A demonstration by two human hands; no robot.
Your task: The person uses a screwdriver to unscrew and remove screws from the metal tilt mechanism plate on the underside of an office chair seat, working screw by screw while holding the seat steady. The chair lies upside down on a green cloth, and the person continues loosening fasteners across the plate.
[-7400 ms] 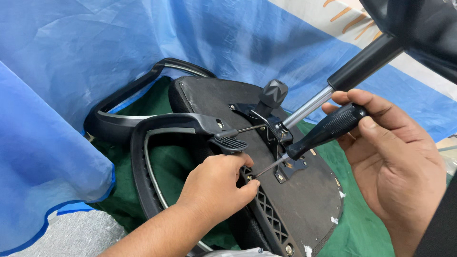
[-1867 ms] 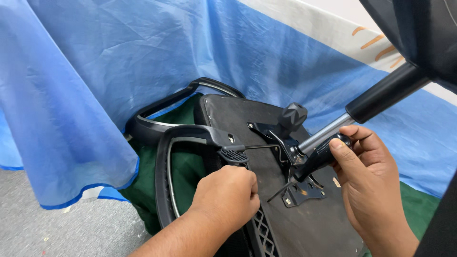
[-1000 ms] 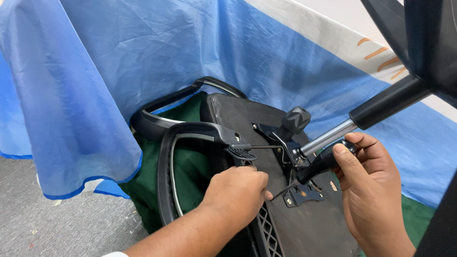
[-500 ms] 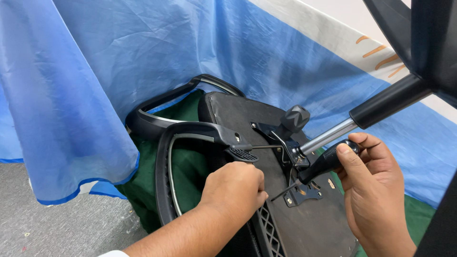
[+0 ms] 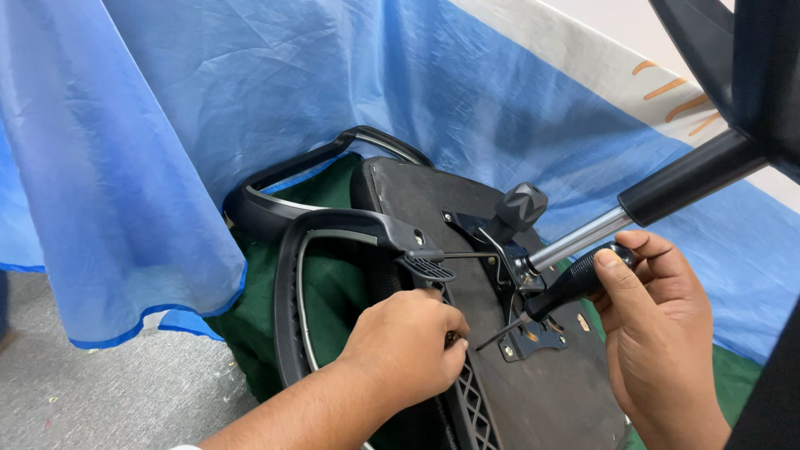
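we are holding the stiff screwdriver (image 5: 557, 296) in our right hand (image 5: 662, 333), fingers wrapped around its ribbed handle; our left hand (image 5: 404, 346) is pinching its thin tip against the heavy chair seat (image 5: 533, 400).

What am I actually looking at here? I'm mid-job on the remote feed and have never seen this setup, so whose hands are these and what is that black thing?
There is no machine: a person works with bare hands, and the single picture comes from a camera on their head, looking down. The black thing is an office chair tipped over on a green cloth, its seat underside facing up, with blue sheeting draped behind. Its metal gas-lift column sticks out to the upper right. The right hand holds a black-handled screwdriver, tip aimed at the edge of the seat underside. The left hand rests at that edge, fingertips right by the tip; what they pinch is too small to tell.
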